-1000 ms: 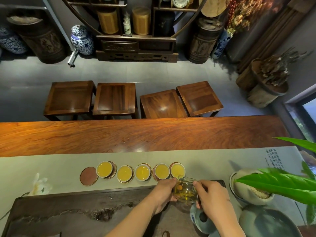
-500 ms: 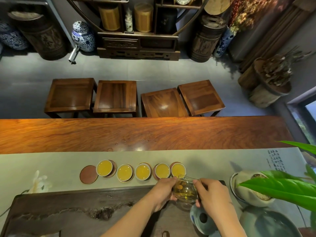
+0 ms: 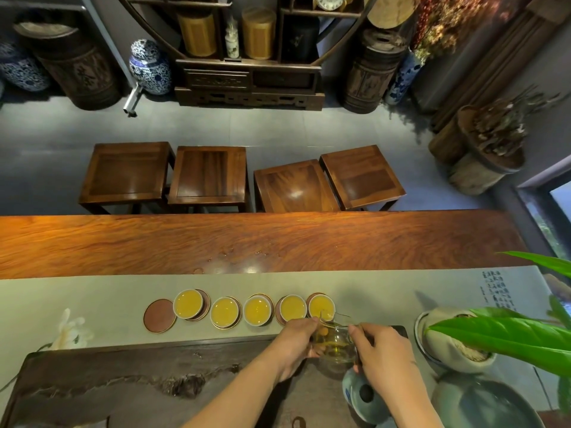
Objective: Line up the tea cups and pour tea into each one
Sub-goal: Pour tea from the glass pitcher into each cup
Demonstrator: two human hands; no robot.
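From the head camera, five small white tea cups stand in a row on the pale runner (image 3: 92,301) that lies along the wooden desk (image 3: 247,242). Each is filled with yellow-gold tea: the leftmost cup (image 3: 188,304), the second cup (image 3: 225,312), the third cup (image 3: 259,309), the fourth cup (image 3: 293,307) and the rightmost cup (image 3: 321,306). All sit on or partly over round brown coasters, and one bare coaster (image 3: 160,316) lies just left of the row. A clear glass pitcher (image 3: 335,345), with a little yellow tea in its bottom, is held between both hands above the dark wooden tea tray (image 3: 123,375).

The left hand (image 3: 298,341) reaches in from below, forearm angled up and right, its grip closed around the pitcher's left side. The right hand (image 3: 383,350) comes in from the lower right, fingers curled, its grip closed on the pitcher's right side, where the handle would be; the handle itself is hidden.

The pitcher's spout end points away from the grip toward the rightmost cup, its rim overlapping that cup's near edge in this view. The other four cups run off to the left of the grip, beyond the left hand's knuckles. A blue-grey lidded vessel (image 3: 361,393) sits just below the right hand.
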